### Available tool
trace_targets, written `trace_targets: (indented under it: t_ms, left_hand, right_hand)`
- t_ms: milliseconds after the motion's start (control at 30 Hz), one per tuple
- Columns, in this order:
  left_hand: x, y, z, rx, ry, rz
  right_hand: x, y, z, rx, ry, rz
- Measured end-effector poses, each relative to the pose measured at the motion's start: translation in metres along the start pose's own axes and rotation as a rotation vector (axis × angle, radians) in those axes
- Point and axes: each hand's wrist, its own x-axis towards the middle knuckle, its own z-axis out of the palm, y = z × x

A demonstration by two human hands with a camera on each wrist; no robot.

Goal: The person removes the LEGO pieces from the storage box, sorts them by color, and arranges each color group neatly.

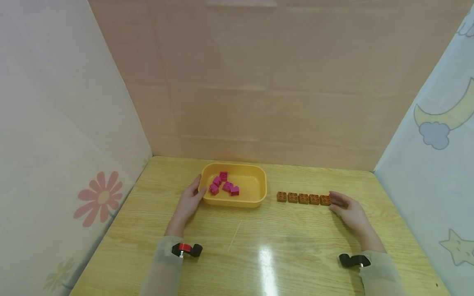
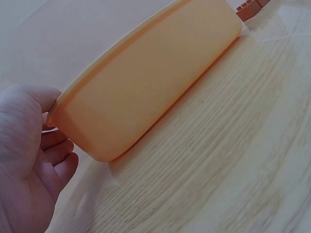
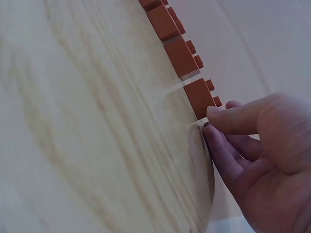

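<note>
A yellow plastic tray [image 1: 254, 201] sits on the table, with several pink toy bricks [image 1: 227, 186] loose in its left half. My left hand [image 1: 189, 201] grips the tray's left end; in the left wrist view the thumb lies at the rim and the other fingers curl below it. To the right of the tray, several orange toy bricks [image 1: 303, 198] stand studs up in a straight row with narrow gaps. At the row's right end, my right hand [image 1: 349, 211] pinches the last orange brick [image 3: 198, 98] by its outer end, thumb on the near side; the other fingertips are partly hidden.
The light wooden table [image 1: 237, 242] carries a bright glare spot near its front. A plain pinkish backdrop [image 1: 259, 102] stands behind it. Patterned cloth walls close both sides, with a flower on the left and a moon and star on the right.
</note>
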Motion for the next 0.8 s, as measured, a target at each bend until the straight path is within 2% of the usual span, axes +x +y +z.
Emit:
trace_targets:
  t_ms: [200,533,800]
  left_hand:
    - [-0.001,0.001,0.001,0.011,0.004,-0.011]
    - [0.001,0.002,0.000,0.004,-0.015,0.001]
    - [-0.001,0.001,0.000,-0.017,-0.002,0.010]
  right_hand:
    - [-0.004,0.000,-0.002,0.068,0.034,0.001]
    - [-0.009,-0.013,-0.003,0.072,0.118,0.044]
    - [-0.007,-0.032,0.005,0.094,0.171,-0.027]
